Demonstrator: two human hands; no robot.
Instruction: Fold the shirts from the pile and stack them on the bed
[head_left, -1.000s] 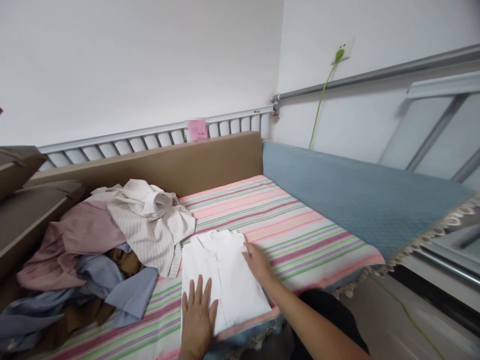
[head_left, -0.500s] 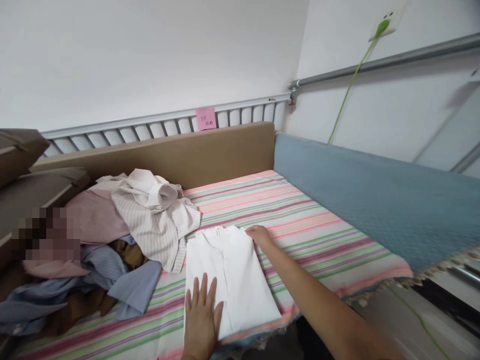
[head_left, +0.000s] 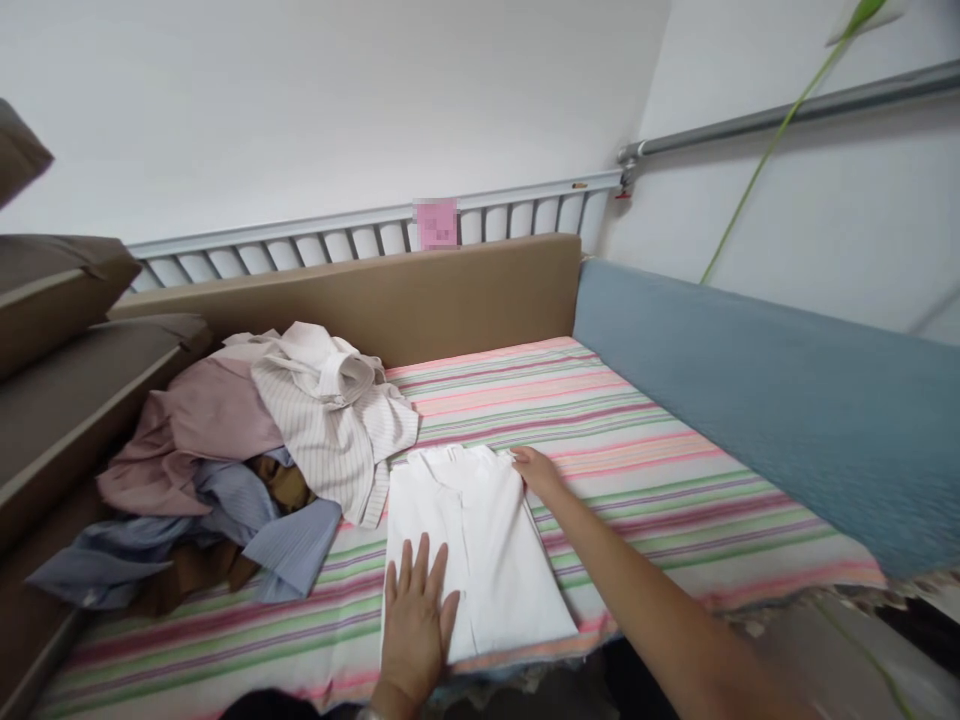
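While the white shirt (head_left: 499, 575) is lying folded flat at the near edge of the striped cover (head_left: 637, 480), it's looking pretty tidy, a rough rectangle widening a bit at the bottom, front strip running down the middle. Neck end is pointing away from the wearer, so the long axis is running near to far. Left hand (head_left: 415, 625) is resting palm-down on the lower left, fingers slightly apart. Right hand (head_left: 536, 470) is touching the far right corner, fingers curled; can't tell if they're pinching. Just left, a messy pile of clothes (head_left: 232, 435) is sitting by the brown backrest (head_left: 442, 305).
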